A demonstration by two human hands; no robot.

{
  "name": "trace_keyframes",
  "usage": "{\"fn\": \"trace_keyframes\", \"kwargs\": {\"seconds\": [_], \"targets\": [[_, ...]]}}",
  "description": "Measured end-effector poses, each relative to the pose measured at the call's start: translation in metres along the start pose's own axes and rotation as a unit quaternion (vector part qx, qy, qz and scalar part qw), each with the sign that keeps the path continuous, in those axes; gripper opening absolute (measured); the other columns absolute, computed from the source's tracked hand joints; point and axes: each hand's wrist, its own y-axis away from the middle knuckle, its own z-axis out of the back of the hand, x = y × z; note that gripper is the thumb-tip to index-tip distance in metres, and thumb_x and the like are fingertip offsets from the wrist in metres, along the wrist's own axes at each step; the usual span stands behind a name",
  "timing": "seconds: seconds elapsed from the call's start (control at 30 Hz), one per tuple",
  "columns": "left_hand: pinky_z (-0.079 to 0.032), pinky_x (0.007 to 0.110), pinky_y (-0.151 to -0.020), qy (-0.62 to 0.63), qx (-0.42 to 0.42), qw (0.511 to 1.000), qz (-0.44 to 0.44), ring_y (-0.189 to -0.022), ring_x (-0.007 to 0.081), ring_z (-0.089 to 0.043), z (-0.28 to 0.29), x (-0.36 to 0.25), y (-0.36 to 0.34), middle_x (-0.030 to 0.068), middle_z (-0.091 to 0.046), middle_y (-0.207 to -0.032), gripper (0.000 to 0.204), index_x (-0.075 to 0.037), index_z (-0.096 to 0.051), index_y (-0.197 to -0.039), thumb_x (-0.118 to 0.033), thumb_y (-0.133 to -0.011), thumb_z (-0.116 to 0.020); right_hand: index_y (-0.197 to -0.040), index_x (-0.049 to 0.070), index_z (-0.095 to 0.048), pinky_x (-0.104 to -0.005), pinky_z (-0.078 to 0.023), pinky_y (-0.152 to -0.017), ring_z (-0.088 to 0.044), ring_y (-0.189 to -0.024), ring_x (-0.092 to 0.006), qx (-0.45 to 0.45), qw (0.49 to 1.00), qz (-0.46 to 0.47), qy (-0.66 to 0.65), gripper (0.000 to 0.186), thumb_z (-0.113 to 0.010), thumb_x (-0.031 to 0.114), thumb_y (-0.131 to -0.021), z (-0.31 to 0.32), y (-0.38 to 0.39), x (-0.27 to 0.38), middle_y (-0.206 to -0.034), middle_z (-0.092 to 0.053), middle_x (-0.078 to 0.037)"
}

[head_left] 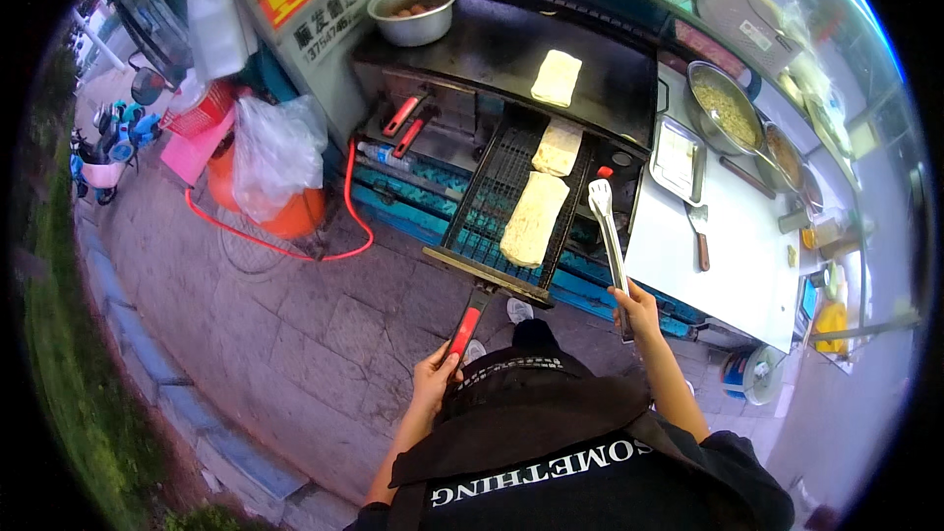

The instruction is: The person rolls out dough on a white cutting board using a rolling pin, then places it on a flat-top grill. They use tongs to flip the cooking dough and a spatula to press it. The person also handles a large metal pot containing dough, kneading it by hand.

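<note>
My left hand (435,374) is wrapped round the red and black handle (465,327) of a pulled-out wire rack drawer (472,211). Two flat, pale flatbreads lie on the rack: a long one (534,220) nearer me and a shorter one (559,147) behind it, partly under the griddle edge. In my right hand (639,311) are metal tongs (612,234), pointing up and away beside the rack, with their tips apart from the bread. A third flatbread (557,78) lies on the black griddle (492,49) above the drawer.
A metal pot (413,15) stands at the griddle's back left. To the right, a white counter (728,265) holds a metal tray (677,157), a scraper (699,234) and a bowl of chopped filling (725,108). A red hose (351,197) runs past an orange bucket (295,211) on the left.
</note>
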Motion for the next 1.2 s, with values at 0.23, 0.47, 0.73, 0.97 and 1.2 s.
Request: {"fn": "trace_keyframes", "kwargs": {"seconds": [0.23, 0.47, 0.73, 0.97, 1.2], "targets": [[-0.048, 0.02, -0.058, 0.0, 0.007, 1.0, -0.013, -0.061, 0.0075, -0.058, 0.005, 0.008, -0.005, 0.007, -0.068, -0.094, 0.042, -0.002, -0.053, -0.132, -0.013, -0.093, -0.061, -0.133, 0.013, -0.055, -0.0269, -0.044, -0.045, -0.054, -0.051, -0.0099, -0.128, 0.973, 0.102, 0.162, 0.055, -0.071, 0.018, -0.081, -0.043, -0.043, -0.002, -0.068, -0.057, -0.002], [-0.05, 0.021, -0.058, -0.001, 0.004, 1.0, -0.006, -0.063, 0.0081, -0.06, 0.008, 0.016, -0.008, 0.0082, -0.069, -0.096, 0.042, -0.003, -0.054, -0.132, -0.014, -0.093, -0.062, -0.131, 0.001, -0.053, -0.0351, -0.052, -0.062, -0.064, -0.063, -0.0218, -0.183, 0.922, 0.158, 0.301, 0.064, -0.075, 0.025, -0.075, -0.042, -0.057, -0.044, -0.083, -0.068, -0.014], [-0.052, 0.022, -0.058, -0.03, 0.026, 0.999, 0.011, -0.064, 0.0123, -0.064, 0.018, 0.017, -0.015, 0.0089, -0.069, -0.098, 0.043, -0.006, -0.053, -0.133, -0.016, -0.093, -0.062, -0.144, 0.001, -0.029, -0.0453, -0.049, -0.086, -0.058, -0.105, -0.0408, -0.19, 0.884, 0.096, 0.416, 0.086, -0.071, 0.028, -0.075, -0.107, -0.103, 0.032, -0.121, -0.052, -0.023], [-0.054, 0.026, -0.063, -0.035, 0.018, 0.999, 0.001, -0.067, 0.0134, -0.064, 0.013, 0.011, -0.009, 0.0113, -0.068, -0.102, 0.044, -0.003, -0.051, -0.134, -0.014, -0.093, -0.062, -0.147, -0.002, -0.014, -0.044, -0.05, -0.086, -0.06, -0.103, -0.0399, -0.199, 0.9, 0.008, 0.388, 0.086, -0.063, 0.019, -0.079, -0.163, -0.134, 0.056, -0.133, -0.039, -0.025], [-0.053, 0.025, -0.06, -0.017, 0.008, 1.0, 0.003, -0.065, 0.0141, -0.065, 0.013, 0.013, -0.009, 0.0105, -0.069, -0.099, 0.047, -0.002, -0.051, -0.134, -0.016, -0.091, -0.065, -0.144, -0.005, -0.012, -0.0417, -0.053, -0.083, -0.062, -0.101, -0.0392, -0.189, 0.902, -0.013, 0.387, 0.084, -0.063, 0.012, -0.08, -0.206, -0.142, 0.068, -0.134, -0.037, -0.025]]}}
